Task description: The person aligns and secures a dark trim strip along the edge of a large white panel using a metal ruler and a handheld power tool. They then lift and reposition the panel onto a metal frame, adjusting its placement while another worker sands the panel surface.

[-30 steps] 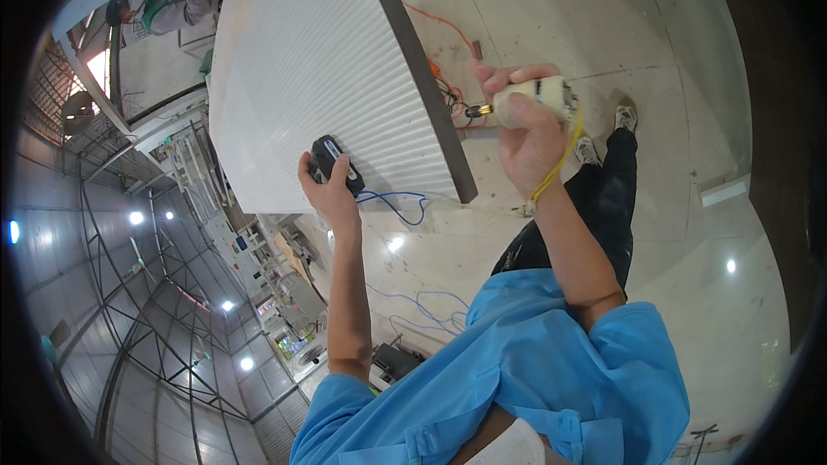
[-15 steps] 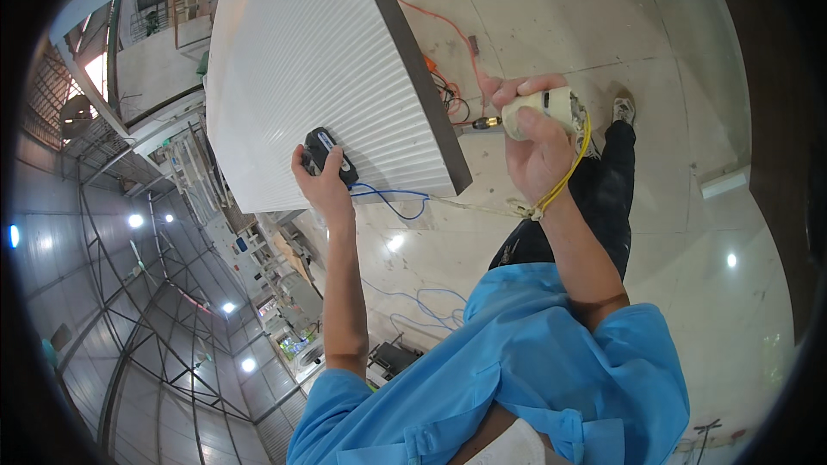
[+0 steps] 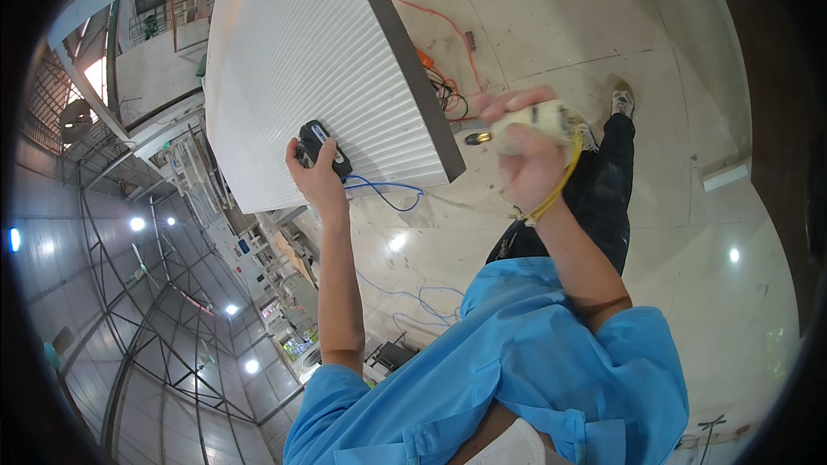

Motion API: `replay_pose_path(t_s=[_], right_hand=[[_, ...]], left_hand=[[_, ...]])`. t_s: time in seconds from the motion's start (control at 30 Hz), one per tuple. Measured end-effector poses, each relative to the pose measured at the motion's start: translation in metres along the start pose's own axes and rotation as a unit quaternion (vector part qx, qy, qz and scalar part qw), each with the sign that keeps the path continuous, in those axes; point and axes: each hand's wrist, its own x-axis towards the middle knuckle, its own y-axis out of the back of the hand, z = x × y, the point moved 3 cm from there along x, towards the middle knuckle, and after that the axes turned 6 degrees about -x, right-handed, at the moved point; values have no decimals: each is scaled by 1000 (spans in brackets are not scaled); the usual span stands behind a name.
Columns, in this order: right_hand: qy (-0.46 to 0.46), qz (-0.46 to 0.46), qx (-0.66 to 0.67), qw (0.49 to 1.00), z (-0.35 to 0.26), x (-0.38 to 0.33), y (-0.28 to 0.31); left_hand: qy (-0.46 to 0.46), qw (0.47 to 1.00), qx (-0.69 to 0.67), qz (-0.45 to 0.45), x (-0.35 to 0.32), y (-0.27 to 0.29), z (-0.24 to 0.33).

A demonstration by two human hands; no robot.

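Note:
A large white ribbed panel [image 3: 301, 52] with a dark grey edge stands at upper left. Against its ribbed face, near the lower corner, my left hand [image 3: 319, 181] is closed around a black boxy device [image 3: 324, 148]. A blue cable [image 3: 383, 188] runs from beside that device in a loop past the panel's edge. To the right, apart from the panel, my right hand [image 3: 530, 164] grips a cream cylindrical tool [image 3: 543, 120], smeared by motion. A black-and-gold tip [image 3: 476, 138] points left from it, and yellow wires [image 3: 564, 179] hang from its rear end along my wrist.
On the tiled floor [image 3: 568, 0] lie an orange cord [image 3: 448, 17] and tangled dark and orange wires [image 3: 444, 90] beyond the panel edge. More blue cable [image 3: 422, 297] lies lower down. My leg and shoe [image 3: 622, 102] are at right. Machinery and shelving [image 3: 258, 267] stand at left.
My right hand and the cream tool have shifted slightly, the tip dropping lower and turning away from the panel edge. The panel and my left hand appear a little further left.

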Motion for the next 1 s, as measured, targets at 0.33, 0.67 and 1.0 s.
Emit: replay_pose_path(t_s=[0.33,0.67,1.0], right_hand=[[35,1,10,999,-10,-12,8],[9,-19,-37,999,7,-27,4],[43,22,-95,994,-29,-19,4]], left_hand=[[-11,1000,9,1,1,0,0],[-22,1000,12,-3,5,1,-7],[-25,995,94,21,5,5,-6]])
